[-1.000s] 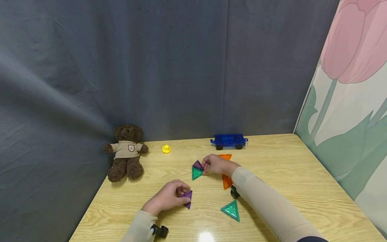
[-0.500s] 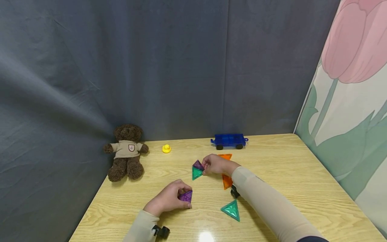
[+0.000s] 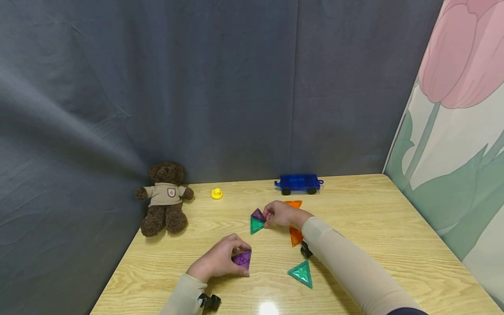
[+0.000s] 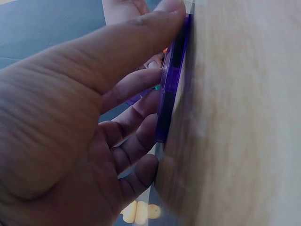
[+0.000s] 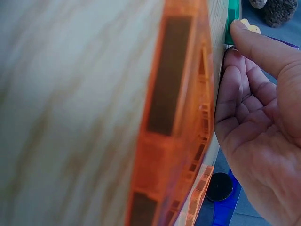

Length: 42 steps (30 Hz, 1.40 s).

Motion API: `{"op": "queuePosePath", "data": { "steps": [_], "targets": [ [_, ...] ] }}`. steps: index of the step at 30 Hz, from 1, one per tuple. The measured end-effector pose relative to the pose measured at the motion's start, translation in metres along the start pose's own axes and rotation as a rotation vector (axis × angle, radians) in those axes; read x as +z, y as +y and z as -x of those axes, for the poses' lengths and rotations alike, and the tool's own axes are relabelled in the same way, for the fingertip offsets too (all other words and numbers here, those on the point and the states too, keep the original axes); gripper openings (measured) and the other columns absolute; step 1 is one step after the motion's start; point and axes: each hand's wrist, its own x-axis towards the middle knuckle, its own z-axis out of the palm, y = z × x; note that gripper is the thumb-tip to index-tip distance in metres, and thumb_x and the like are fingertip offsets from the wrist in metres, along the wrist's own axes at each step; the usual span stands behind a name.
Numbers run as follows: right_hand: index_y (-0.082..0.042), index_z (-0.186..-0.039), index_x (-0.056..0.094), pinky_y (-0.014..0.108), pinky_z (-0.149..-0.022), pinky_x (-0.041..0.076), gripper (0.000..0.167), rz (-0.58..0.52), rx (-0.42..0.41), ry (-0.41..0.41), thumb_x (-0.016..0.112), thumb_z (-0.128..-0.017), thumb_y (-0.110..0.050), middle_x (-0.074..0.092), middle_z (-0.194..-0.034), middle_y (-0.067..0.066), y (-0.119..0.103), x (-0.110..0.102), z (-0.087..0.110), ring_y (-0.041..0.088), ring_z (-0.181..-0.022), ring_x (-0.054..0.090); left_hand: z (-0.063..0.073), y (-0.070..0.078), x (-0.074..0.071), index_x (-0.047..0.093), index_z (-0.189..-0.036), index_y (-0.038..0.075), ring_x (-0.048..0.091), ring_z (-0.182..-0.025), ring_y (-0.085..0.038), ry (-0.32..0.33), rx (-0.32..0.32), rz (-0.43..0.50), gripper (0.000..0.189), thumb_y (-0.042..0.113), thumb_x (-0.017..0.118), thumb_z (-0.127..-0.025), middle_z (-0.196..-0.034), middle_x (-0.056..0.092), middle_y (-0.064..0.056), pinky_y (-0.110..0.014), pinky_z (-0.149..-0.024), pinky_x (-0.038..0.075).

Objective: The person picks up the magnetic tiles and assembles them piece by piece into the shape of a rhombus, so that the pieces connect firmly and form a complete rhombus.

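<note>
No text can be read: 1 shield badge (image 3: 171,192) on the bear's shirt (image 3: 159,195) and 1 dark mark (image 3: 338,232) on the right sleeve (image 3: 350,264) are too small to make out.

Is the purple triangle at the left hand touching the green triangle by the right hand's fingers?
Apart. The head view shows bare tabletop between the purple triangle and the green triangle.

Translucent purple triangular tile (image 3: 243,260), nearly flat, held in left hand (image 3: 220,260); green triangular tile (image 3: 256,225) on table (image 3: 366,214), corner in right hand (image 3: 281,214), edge touching darker purple tile (image 3: 257,214)
</note>
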Motion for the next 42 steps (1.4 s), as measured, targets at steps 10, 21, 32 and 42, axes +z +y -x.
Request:
{"op": "queuePosePath", "data": {
  "steps": [10, 21, 32, 42],
  "targets": [
    [-0.010, -0.097, 0.071, 0.033, -0.077, 0.048, 0.018, 0.007, -0.012, -0.004, 0.086, -0.088, -0.012, 0.062, -0.086, 0.001, -0.001, 0.000, 0.002, 0.018, -0.081, 0.056, 0.000, 0.000, 0.001, 0.069, -0.132, 0.020, 0.058, -0.107, -0.009, 0.011, 0.007, 0.008, 0.064, 0.042, 0.095, -0.077, -0.115, 0.059, 0.009, -0.032, -0.097, 0.051],
    [-0.011, -0.098, 0.071, 0.033, -0.077, 0.048, 0.017, -0.011, -0.003, -0.013, 0.085, -0.089, -0.012, 0.062, -0.086, 0.001, -0.001, 0.000, 0.003, 0.018, -0.080, 0.057, -0.004, -0.005, 0.002, 0.062, -0.128, 0.024, 0.059, -0.107, -0.011, 0.042, -0.008, 0.101, 0.063, 0.036, 0.096, -0.077, -0.115, 0.062, 0.008, -0.034, -0.097, 0.051],
    [-0.010, -0.099, 0.070, 0.033, -0.075, 0.048, 0.018, -0.003, -0.019, -0.016, 0.085, -0.090, -0.012, 0.060, -0.085, 0.001, -0.001, -0.001, 0.002, 0.018, -0.080, 0.056, -0.003, -0.004, 0.000, 0.060, -0.123, 0.026, 0.059, -0.096, -0.013, 0.093, -0.045, 0.126, 0.058, 0.030, 0.095, -0.077, -0.106, 0.062, 0.007, -0.030, -0.085, 0.051],
    [-0.011, -0.098, 0.070, 0.033, -0.075, 0.048, 0.017, 0.002, -0.015, -0.021, 0.085, -0.090, -0.013, 0.061, -0.086, 0.001, 0.000, -0.001, 0.001, 0.018, -0.080, 0.056, -0.004, -0.011, 0.001, 0.063, -0.125, 0.020, 0.059, -0.089, -0.015, 0.174, -0.033, 0.169, 0.048, 0.015, 0.089, -0.085, -0.100, 0.062, 0.005, -0.027, -0.075, 0.051]
  ]
}}
